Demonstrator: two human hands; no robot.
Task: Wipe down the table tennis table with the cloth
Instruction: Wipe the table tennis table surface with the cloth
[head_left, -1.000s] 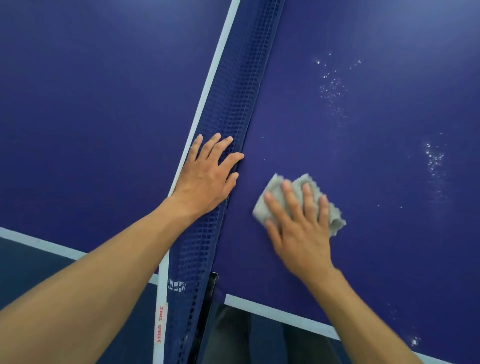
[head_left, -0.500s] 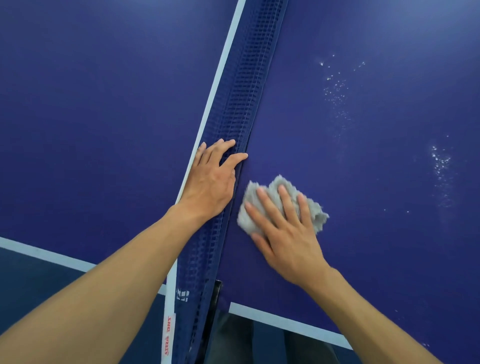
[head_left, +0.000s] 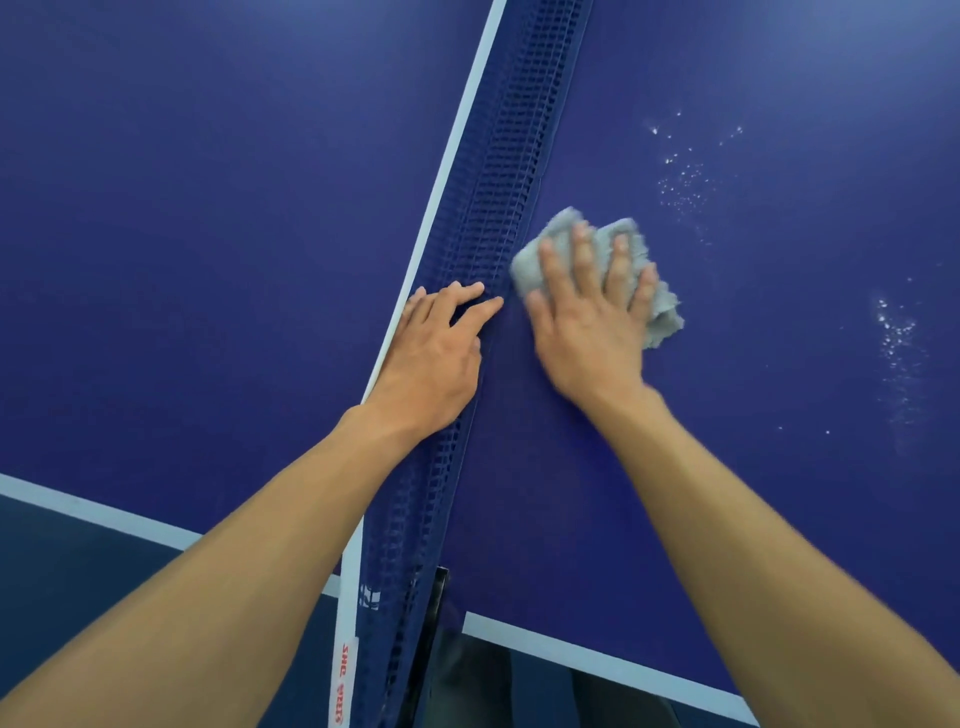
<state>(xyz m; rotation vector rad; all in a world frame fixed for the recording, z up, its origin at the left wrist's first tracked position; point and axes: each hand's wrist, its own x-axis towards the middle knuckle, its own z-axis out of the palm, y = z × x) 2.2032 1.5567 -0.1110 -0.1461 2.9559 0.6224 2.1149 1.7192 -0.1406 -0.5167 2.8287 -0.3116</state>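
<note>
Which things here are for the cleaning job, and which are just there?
For the job:
- grey cloth, pressed flat under the right hand
- blue table, the surface being wiped
- white specks beyond the cloth, probably next to go
- left hand, holding the net aside

Just there:
- net
- white tape along its top
- white edge line

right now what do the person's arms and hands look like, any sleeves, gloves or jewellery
Both arms are bare from the frame edge to the wrists, with no sleeves in view. The left hand and right hand wear no gloves, and no rings, watch or bands show.
</note>
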